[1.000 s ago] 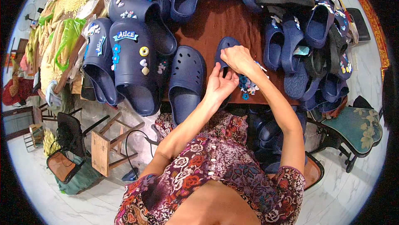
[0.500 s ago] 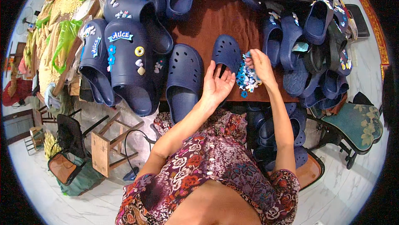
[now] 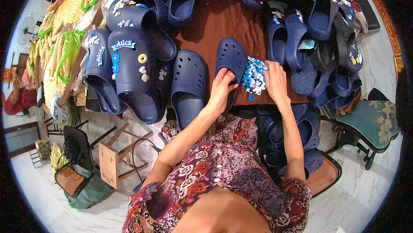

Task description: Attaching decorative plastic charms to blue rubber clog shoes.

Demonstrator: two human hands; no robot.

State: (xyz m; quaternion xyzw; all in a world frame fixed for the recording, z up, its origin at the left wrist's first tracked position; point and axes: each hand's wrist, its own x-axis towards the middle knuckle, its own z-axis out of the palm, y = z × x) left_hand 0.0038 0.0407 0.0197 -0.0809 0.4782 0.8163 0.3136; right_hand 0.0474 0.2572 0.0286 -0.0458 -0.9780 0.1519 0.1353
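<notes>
A plain navy clog point(image 3: 232, 53) with holes in its upper lies on the brown cloth in front of me. My left hand point(image 3: 222, 90) is over its foot opening, palm down, bent fingers at the rim of the upper and partly hidden inside. Just right of this clog is a pile of small shoe charms point(image 3: 254, 78), blue, white and black. My right hand point(image 3: 276, 81) touches the pile's right edge, fingers apart, with no charm visibly gripped. To the left lies a second plain navy clog point(image 3: 189, 76), untouched.
Decorated navy clogs point(image 3: 133, 65) are heaped at the left, and more clogs point(image 3: 286, 35) at the right, some black. Brown cloth point(image 3: 211, 30) covers the table. A wooden stool point(image 3: 111, 164) stands below left; a green-padded chair point(image 3: 368, 123) stands at the right.
My left hand has turned from palm up to palm down and reached into the right clog's opening. My right hand has lowered from above the charms to the pile's right side.
</notes>
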